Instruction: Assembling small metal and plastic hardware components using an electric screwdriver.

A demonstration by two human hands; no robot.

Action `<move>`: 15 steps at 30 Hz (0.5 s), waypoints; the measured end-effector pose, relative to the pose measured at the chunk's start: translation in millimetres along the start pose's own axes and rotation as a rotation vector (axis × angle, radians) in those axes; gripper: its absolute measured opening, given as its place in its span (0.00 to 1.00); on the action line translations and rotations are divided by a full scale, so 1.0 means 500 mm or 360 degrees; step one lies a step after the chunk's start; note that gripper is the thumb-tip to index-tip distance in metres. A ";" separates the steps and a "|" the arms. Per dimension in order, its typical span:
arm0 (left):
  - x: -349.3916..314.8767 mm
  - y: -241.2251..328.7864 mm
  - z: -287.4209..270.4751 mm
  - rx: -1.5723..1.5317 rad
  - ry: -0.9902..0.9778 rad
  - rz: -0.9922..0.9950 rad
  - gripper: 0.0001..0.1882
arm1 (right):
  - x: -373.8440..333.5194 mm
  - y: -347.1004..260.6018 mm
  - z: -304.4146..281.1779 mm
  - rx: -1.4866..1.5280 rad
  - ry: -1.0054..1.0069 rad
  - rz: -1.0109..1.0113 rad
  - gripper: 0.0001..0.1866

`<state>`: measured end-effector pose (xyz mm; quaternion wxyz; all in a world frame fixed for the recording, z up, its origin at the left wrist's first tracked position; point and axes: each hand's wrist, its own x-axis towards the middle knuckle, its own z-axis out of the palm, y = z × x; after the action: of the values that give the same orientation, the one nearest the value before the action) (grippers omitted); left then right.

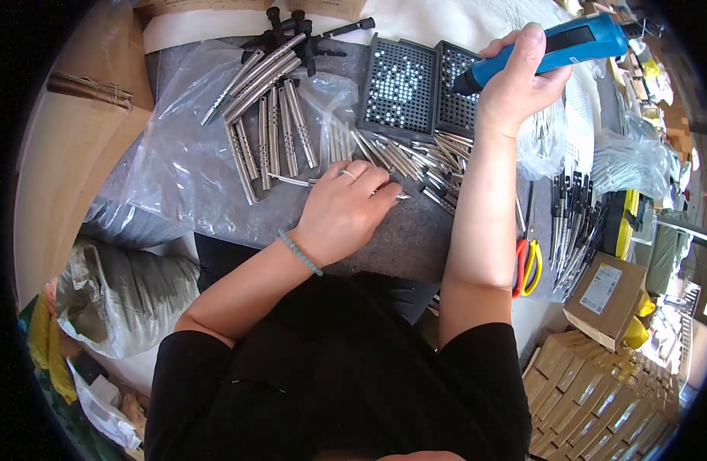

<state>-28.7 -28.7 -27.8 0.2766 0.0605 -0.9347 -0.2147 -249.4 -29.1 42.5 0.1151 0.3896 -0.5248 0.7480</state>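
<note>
My right hand (522, 88) is raised over the far right of the table. It grips a blue cordless tool (584, 44), shaped like an electric screwdriver, whose dark nose points left and down toward two black perforated trays (433, 127). Bright round pieces fill many holes of these trays. Lower, over the near part of the table, my left hand (346, 207) is closed round a slim metal rod (290, 180); its pointed end shows past the fingers. Right beyond this hand lies a loose pile of thin metal rods (403, 161). The palm side of the left hand is hidden.
Several perforated metal tubes (273, 127) lie on clear plastic sheeting (169, 169), beside black fittings (300, 34). Red-and-yellow-handled scissors (529, 269) and black-topped rods (572, 223) lie right of my right arm. Cardboard boxes (607, 300) stand lower right; a large one (84, 154) stands left.
</note>
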 end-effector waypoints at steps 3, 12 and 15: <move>0.000 -0.002 0.003 -0.0005 0.0029 0.0013 0.08 | -0.004 0.001 0.001 0.0054 0.0056 -0.0024 0.14; 0.001 0.000 0.002 -0.0027 0.0028 0.0010 0.09 | -0.003 -0.003 -0.005 0.0019 -0.0046 -0.0043 0.14; 0.001 0.005 -0.004 -0.0045 0.0030 -0.0003 0.09 | -0.001 -0.001 -0.008 -0.0015 -0.0211 -0.0038 0.14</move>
<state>-28.3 -27.4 -25.1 0.2860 0.0596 -0.9289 -0.2277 -250.6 -25.4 41.7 0.0909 0.4440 -0.5301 0.7167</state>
